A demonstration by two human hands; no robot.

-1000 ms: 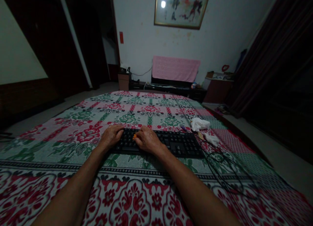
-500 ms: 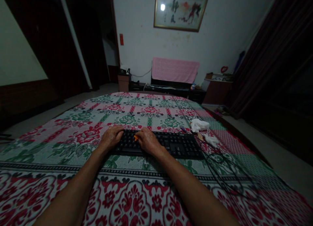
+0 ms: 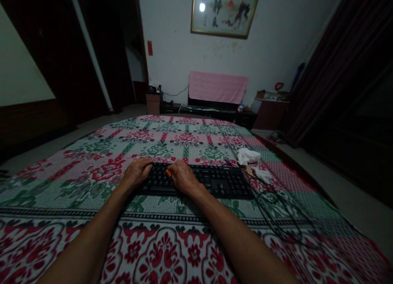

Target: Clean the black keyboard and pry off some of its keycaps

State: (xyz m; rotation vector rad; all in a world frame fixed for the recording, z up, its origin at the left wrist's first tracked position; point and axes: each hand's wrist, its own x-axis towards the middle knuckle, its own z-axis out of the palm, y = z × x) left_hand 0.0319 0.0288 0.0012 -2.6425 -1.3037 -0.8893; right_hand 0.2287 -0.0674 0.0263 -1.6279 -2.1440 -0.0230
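Observation:
A black computer keyboard [image 3: 219, 181] lies on the flowered bedspread [image 3: 166, 243] in front of me. My left hand [image 3: 137, 172] grips its left end, the thumb on the top edge and the other fingers hidden beyond it. Over the left half of the keys is my right hand [image 3: 183, 176], its fingers pinched on a small orange piece [image 3: 168, 173] that touches or hovers just above the keys. Too little of the orange piece shows to tell its kind.
Crumpled white tissues [image 3: 248, 156] lie just past the keyboard's right end. A looped black cable [image 3: 276, 210] spreads over the bedspread at the right. Beyond the bed, a pink cloth [image 3: 217, 87] hangs over a screen on a low cabinet [image 3: 245, 120].
The whole view has shifted slightly. Against the keyboard, my right hand and the orange piece have moved only a little; my left hand keeps its place at the left end.

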